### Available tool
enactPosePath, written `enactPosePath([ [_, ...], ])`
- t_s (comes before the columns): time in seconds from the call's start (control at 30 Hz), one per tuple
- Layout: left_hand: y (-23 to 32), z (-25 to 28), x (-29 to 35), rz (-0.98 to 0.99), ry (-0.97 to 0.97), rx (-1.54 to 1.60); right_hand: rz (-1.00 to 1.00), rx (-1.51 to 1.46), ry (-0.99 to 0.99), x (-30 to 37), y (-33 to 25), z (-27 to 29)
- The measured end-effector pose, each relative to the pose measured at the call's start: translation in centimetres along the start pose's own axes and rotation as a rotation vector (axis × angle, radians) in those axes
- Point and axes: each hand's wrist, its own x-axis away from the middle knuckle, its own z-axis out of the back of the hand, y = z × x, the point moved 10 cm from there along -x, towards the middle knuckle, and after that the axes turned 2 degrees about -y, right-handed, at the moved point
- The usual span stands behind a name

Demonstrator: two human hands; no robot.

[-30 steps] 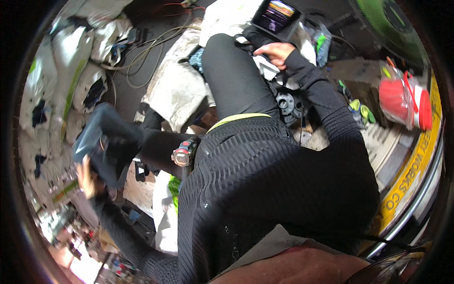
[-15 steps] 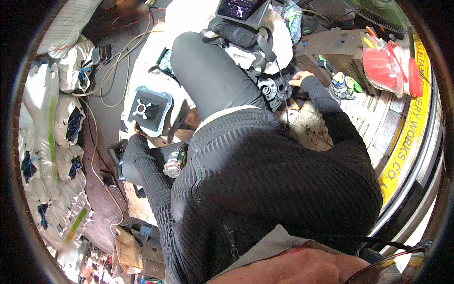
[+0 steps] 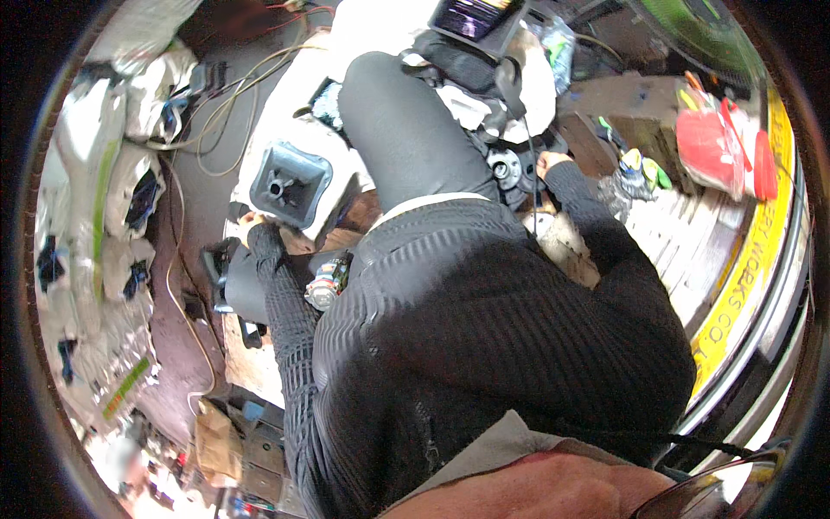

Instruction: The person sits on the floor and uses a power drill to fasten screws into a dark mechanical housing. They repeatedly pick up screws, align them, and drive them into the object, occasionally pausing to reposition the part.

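**Black square part [image 3: 304, 169] by the left hand [image 3: 251, 227], round black parts [image 3: 506, 167] by the right hand [image 3: 552, 163]**

Over the left edge of a white sheet [image 3: 278, 121] sits the square part, its hollow side facing up, a small round hub showing inside. Whether it rests on the sheet or is held up cannot be told. The left hand's fingers are at its lower left corner; how firmly they close on it does not show. Beyond the sheet's lower right edge, next to the person's thigh, lie the round parts. The right hand is just beside them with its fingers curled; whether it grips anything cannot be told. A screen [image 3: 474, 17] stands at the sheet's far edge. Well apart to the right is a red bundle [image 3: 713, 143] in clear plastic; white sacks [image 3: 76, 195] lie far to the left.
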Motion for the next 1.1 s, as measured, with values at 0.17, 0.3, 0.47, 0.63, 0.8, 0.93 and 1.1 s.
enactPosePath([
  [0.17, 8.0, -3.3, 6.7, -0.425, -0.424, -0.619, -0.094, 0.229, -0.039, 0.6, 4.4, 3.6],
  [0.3, 7.9, -1.3, 6.6, -0.548, -0.281, 0.034, -0.023, 0.326, -0.071, -0.1, 7.2, 11.0],
  [0.47, 9.4, 0.4, 9.1, -0.719, 0.025, 0.114, 0.425, -0.23, 0.049, 1.2, -14.3, 22.4],
  [0.63, 12.5, -2.4, 7.4, -0.662, -0.107, 0.167, 0.895, -0.326, 0.075, 2.0, -39.1, 19.2],
  [0.8, 9.7, 0.3, 7.9, -0.532, -0.059, 0.331, 1.031, 0.021, 0.085, 0.1, -55.4, 11.6],
  [0.93, 4.0, 7.1, 9.2, -0.462, 0.134, 0.505, 1.067, 0.24, 0.087, -0.2, -60.3, 9.1],
  [1.1, -1.3, 14.0, 17.9, -0.447, 0.056, 0.658, 1.021, 0.436, -0.008, -0.7, -62.1, 6.7],
])
